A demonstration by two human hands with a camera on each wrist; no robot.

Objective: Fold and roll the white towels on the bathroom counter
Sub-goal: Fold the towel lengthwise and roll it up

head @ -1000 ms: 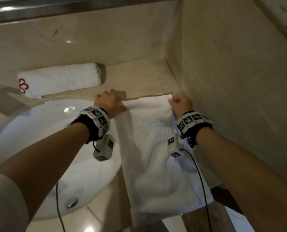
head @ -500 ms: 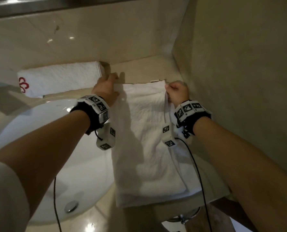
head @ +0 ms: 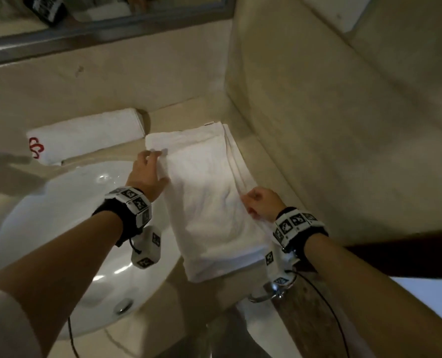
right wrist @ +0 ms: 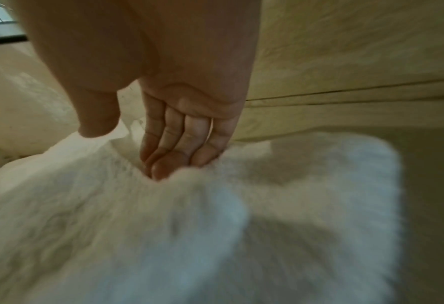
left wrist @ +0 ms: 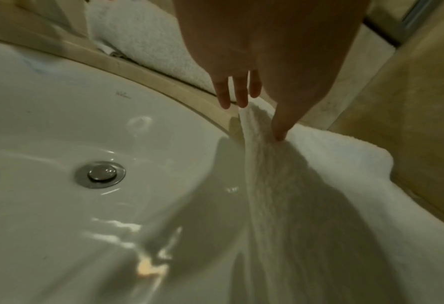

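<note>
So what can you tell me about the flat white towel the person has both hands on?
The flat white towel is soft terry cloth, folded into a long layered strip on the beige counter between the sink and the side wall. A small tag shows at its far edge, and its near end reaches the counter's front edge. The left hand holds its left edge, which overlaps the basin rim; the right hand touches the layered right edge.

Each wrist carries a black band (head: 116, 218) faced with white square tiles printed with black-and-white fiducial markers; the right wrist band (head: 298, 226) is alike. Beneath each band hangs a white block-shaped module, left (head: 147, 248) and right (head: 275, 267), bearing the same markers, with a thin black cable (head: 336, 313) trailing from it. A light sleeve (head: 0, 326) covers the left upper arm.
</note>
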